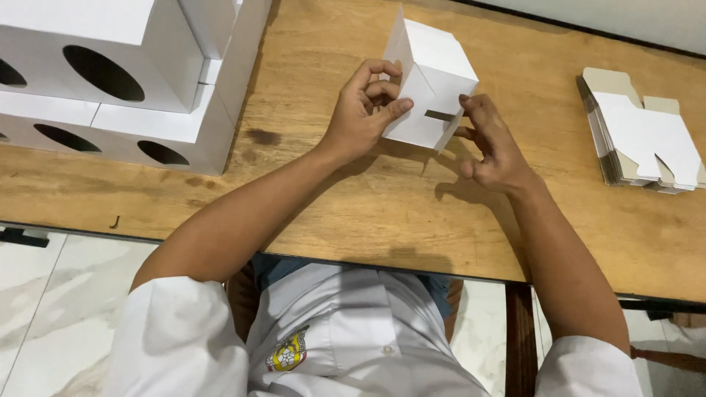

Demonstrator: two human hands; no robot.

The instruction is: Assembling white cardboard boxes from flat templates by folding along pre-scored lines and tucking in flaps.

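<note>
Wooden table (368,213) carries a small white box (430,77); left hand (364,110) fingers pinch its side, right hand (493,143) fingers spread, seemingly touching its edge.

A small white folded carton (430,81) with a slot stands at upper centre, finished white boxes with oval holes (110,81) are stacked at upper left, and flat white-and-grey carton blanks (641,136) lie piled at right.
</note>
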